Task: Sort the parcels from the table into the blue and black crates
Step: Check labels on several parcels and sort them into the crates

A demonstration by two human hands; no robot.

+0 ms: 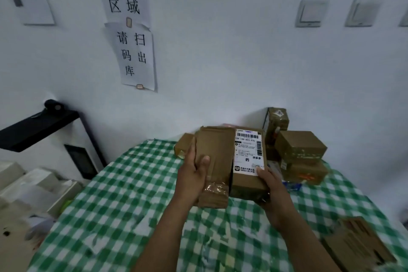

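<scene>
both hands up over the checked table [123, 194] with one cardboard parcel [223, 161]. left hand [194, 178] is wrapped round its left edge, right hand [272, 192] cups the near right corner. its long axis runs away from the person, shipping label [249, 152] face up with the barcode at the far end. crates not in view. stacked parcels [298, 152] by the wall and a flat parcel [357, 243] near right are left, so sorting looks far from done.

The surface [123, 194] wears a green-and-white checked cloth. At its far right corner brown boxes [300, 146] are stacked against the wall, with what may be a blue packet [293, 186] at their foot. A flat cardboard piece [357, 243] lies near the right edge.
</scene>
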